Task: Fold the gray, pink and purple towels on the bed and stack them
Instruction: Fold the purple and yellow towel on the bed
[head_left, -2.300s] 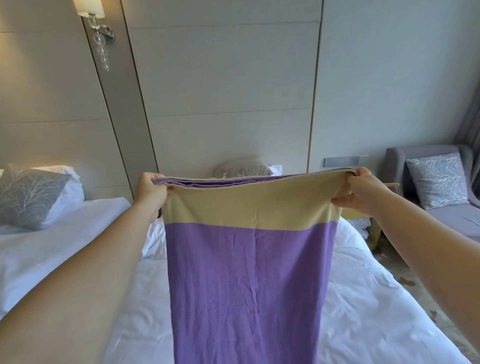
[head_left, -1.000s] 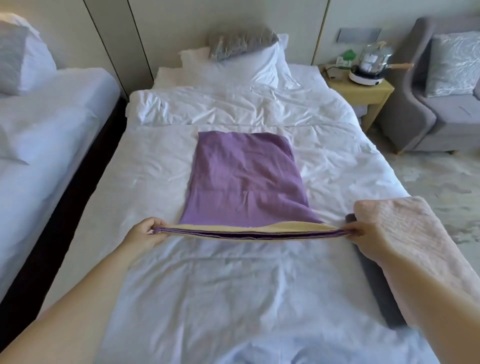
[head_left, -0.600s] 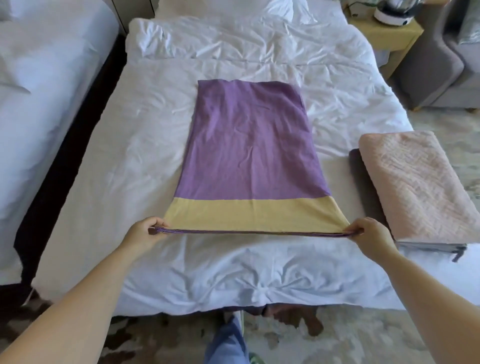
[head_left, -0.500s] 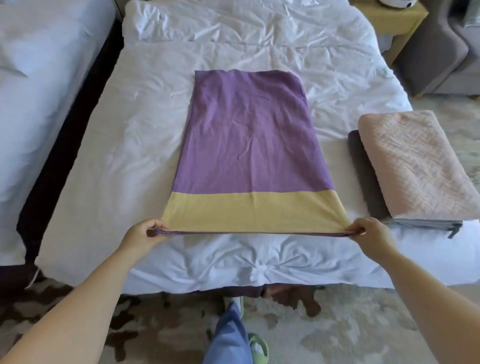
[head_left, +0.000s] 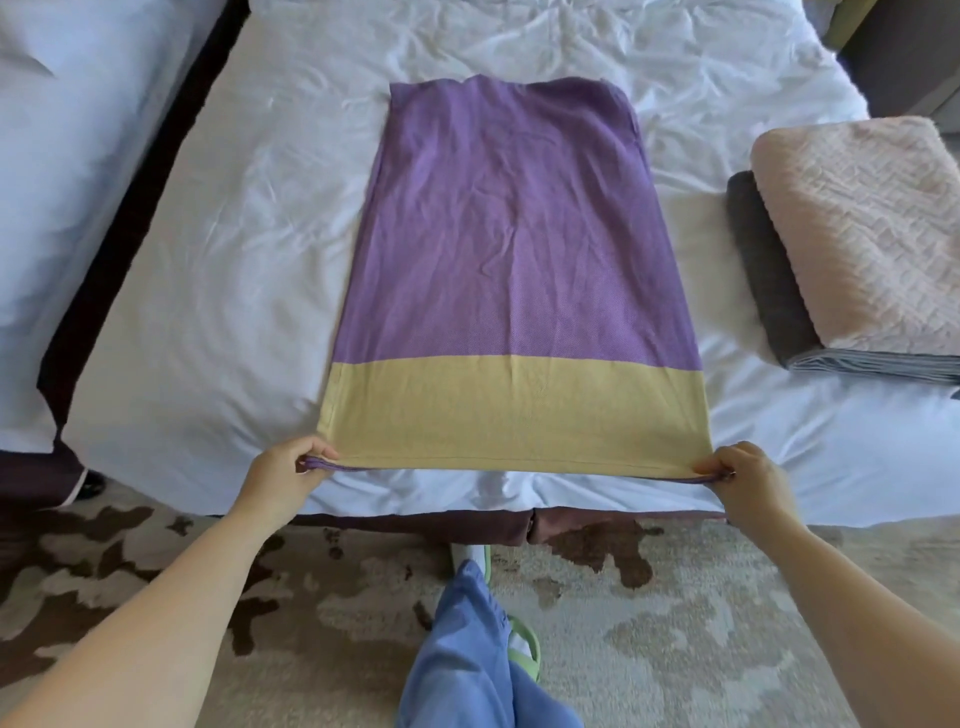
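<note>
Two near corners of the purple towel (head_left: 509, 260) are pinched, one by the left hand (head_left: 280, 473), one by the right hand (head_left: 748, 478). It's laid flat on the bed (head_left: 234, 260), and the pink towel (head_left: 857, 234) is stacked on the gray towel (head_left: 769, 280) nearby. Layers could get skewed if one corner is carried over faster, tbh.

The bed (head_left: 234, 260) has a rumpled white cover. Down its middle lies the purple towel (head_left: 509, 270), spread flat and lengthwise, purple toward the far end and yellow-banded at the near end, which reaches almost to the bed's near edge. At the right side sits the folded gray towel (head_left: 769, 275), mostly covered by the folded pink towel (head_left: 862, 234)
</note>
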